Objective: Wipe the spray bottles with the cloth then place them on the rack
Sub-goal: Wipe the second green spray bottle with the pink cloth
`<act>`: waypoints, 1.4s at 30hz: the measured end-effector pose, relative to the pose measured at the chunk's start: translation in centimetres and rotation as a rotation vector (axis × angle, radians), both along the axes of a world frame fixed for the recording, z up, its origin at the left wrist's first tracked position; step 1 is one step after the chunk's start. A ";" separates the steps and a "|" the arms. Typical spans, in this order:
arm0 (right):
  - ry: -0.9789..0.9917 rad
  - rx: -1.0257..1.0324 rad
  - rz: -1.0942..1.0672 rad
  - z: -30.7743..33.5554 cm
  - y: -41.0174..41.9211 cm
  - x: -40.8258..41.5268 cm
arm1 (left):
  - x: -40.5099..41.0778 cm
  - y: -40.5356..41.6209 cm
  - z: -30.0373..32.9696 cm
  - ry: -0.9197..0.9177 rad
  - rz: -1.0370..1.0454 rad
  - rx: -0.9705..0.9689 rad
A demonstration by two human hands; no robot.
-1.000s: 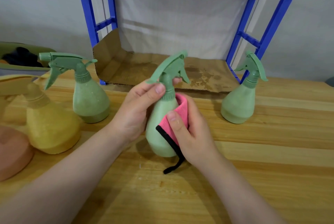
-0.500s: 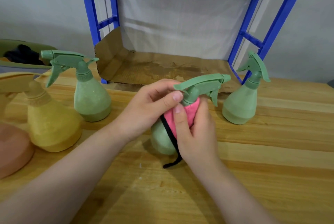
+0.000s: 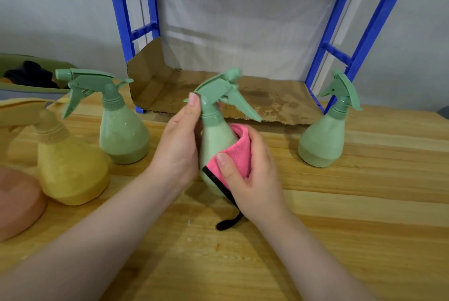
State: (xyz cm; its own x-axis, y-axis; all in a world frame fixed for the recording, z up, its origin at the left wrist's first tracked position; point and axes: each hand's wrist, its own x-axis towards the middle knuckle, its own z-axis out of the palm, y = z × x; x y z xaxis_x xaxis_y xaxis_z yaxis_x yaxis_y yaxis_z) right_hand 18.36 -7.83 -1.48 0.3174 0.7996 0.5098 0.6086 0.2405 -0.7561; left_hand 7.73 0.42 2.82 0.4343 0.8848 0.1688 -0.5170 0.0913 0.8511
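Left hand (image 3: 179,147) grips the bottle (image 3: 213,140) at the neck, right hand (image 3: 252,174) clamps the cloth (image 3: 239,152) on its body: rotate by the neck, keep cloth pressure even down to the base.

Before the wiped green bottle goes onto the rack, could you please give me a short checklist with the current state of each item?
1. Left hand grips the held green bottle at its neck: ok.
2. Right hand presses the pink cloth round the bottle's body: ok.
3. Bottle wiped all round: cannot tell, its far side is hidden.
4. Landing spot on the rack's cardboard liner behind the bottle is free: ok.
5. Path to the blue rack free of the other bottles, which stand off to both sides: ok.
6. Cloth's black strap trails on the table; lift it clear first: not ok.
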 end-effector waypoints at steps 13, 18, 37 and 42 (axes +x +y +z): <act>0.173 0.004 0.225 -0.2 0.0 0.1 | -1.1 1.1 1.0 -0.083 0.022 -0.055; 0.179 0.009 0.186 -0.1 0.0 0.5 | -0.5 -0.2 0.4 0.055 -0.069 0.098; -0.115 0.047 -0.192 1.3 -0.4 0.5 | 0.2 -1.7 -0.3 0.254 -0.151 0.520; -0.221 0.073 -0.182 0.7 0.1 0.8 | 0.8 -2.1 -0.8 0.192 -0.096 0.440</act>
